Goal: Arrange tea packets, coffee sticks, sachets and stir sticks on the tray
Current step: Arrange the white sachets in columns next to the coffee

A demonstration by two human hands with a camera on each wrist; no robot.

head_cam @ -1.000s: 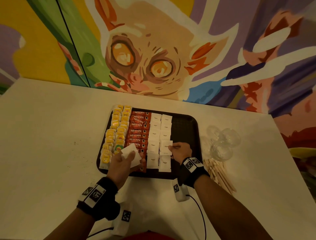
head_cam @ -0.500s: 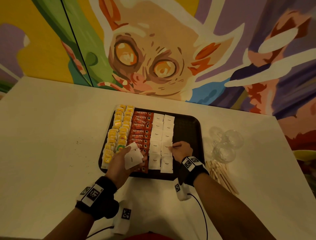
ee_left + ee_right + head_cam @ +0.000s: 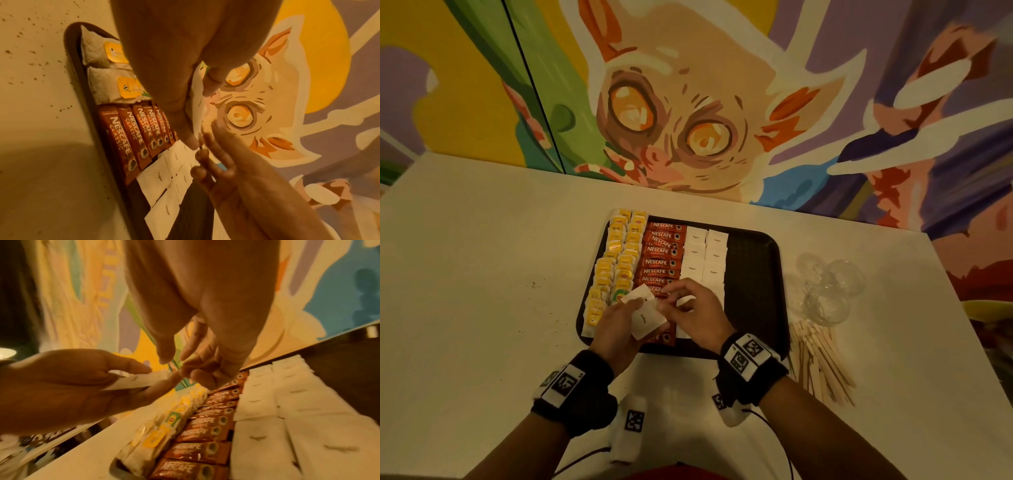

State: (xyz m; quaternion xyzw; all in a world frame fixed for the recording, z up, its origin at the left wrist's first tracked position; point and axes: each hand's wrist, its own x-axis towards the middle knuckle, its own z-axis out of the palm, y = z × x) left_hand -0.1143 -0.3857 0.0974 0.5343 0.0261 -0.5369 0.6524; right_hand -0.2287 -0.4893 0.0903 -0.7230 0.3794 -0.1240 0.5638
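Note:
A black tray (image 3: 753, 274) holds two columns of yellow tea packets (image 3: 616, 267), a column of red coffee sticks (image 3: 662, 253) and two columns of white sugar sachets (image 3: 705, 253). Over the tray's near left part, my left hand (image 3: 637, 308) pinches a small stack of sugar sachets (image 3: 645, 317) between thumb and fingers. In the right wrist view that stack (image 3: 139, 381) shows edge-on. My right hand (image 3: 674, 298) is right beside it, fingertips (image 3: 205, 146) at the stack's edge. Its thumb and forefinger stand apart with nothing between them. Wooden stir sticks (image 3: 822, 359) lie on the table.
The stir sticks are piled right of the tray near its front corner. Clear plastic cups (image 3: 832, 291) lie behind them. The tray's right third is bare black surface. A painted wall closes the table's far edge.
My right hand left the sachet row on the tray and moved left to the stack in my left hand. The left hand shifted slightly right with its stack.

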